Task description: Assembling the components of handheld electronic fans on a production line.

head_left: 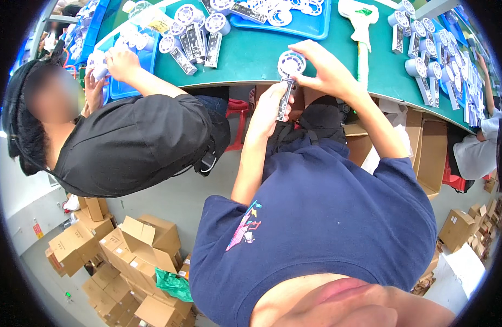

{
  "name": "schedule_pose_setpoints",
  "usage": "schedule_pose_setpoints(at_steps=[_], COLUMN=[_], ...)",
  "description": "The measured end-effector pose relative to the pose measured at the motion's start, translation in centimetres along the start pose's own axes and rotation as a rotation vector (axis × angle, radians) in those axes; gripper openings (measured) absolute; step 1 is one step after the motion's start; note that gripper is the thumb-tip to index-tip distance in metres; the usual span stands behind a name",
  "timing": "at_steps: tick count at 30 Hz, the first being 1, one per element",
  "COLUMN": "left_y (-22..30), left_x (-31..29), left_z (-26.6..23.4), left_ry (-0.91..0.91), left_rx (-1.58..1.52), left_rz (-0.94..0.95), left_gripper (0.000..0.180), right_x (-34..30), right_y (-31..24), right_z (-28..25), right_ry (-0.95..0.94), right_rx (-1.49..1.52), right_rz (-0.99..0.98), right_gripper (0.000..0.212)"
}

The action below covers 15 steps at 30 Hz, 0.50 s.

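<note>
My left hand (268,109) is wrapped around the handle of a small handheld fan (292,64), held over the table's near edge. The fan has a round pale ring-shaped head. Its handle is uncovered on the side facing up and shows a dark strip with white marks. My right hand (331,71) grips the head, thumb at its lower right side and forefinger curved over the top. Just beyond, a group of similar fan bodies (192,41) lies on the green table (251,54), left of my hands.
A blue tray (316,31) of pale round parts lies at the far side. Right of it is a long white wrapped object (361,32). More fan bodies (425,60) crowd the right. A co-worker in black (136,141) works at left. Cardboard boxes (425,147) stand below the table edge.
</note>
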<state>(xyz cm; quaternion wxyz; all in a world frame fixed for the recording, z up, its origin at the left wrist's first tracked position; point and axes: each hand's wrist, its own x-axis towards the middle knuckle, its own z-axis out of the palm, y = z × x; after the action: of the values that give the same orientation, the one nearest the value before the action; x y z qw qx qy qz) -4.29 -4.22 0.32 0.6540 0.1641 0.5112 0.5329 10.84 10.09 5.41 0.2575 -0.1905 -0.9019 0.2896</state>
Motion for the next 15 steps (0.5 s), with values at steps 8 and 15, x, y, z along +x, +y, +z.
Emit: schedule_pose_setpoints(at_steps=[8,15], left_y=[-0.4,-0.7], left_x=[-0.2,-0.1], left_z=[0.1,0.1], left_ry=[-0.007,-0.013], left_rx=[-0.02,-0.04], left_rz=[0.009,0.029], left_gripper=[0.032,0.033], right_x=[-0.3,-0.7], right_y=[-0.8,-0.8], right_z=[0.5,0.6], right_ry=[-0.011,-0.041], right_rx=[-0.031,-0.048], right_rz=[0.002,0.026], right_gripper=[0.057,0.05])
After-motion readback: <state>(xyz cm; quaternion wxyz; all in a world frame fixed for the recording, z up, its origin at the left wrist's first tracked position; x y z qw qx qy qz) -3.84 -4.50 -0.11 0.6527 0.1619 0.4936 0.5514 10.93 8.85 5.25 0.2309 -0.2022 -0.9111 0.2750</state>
